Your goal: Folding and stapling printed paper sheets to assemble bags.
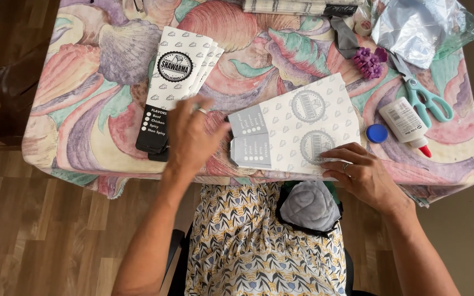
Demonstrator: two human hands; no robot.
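Nearest, grey bundle (309, 205) on patterned lap; left hand (192, 134) flat, fingers spread, grip empty, over fanned paper sleeves (178, 82); right hand (364, 172) pinning two joined sleeves (297, 129) on desk (83, 77), holding nothing — assembly step likely underway, next probably calling for glue bottle (405, 123).

We seem to be in a home, at a small craft table (83, 159) under a seashell-patterned cloth (248, 33), on a wood-look floor (56, 235). Scissors (426, 98), a glue bottle (404, 123) and a tape roll (363, 26) lie about.
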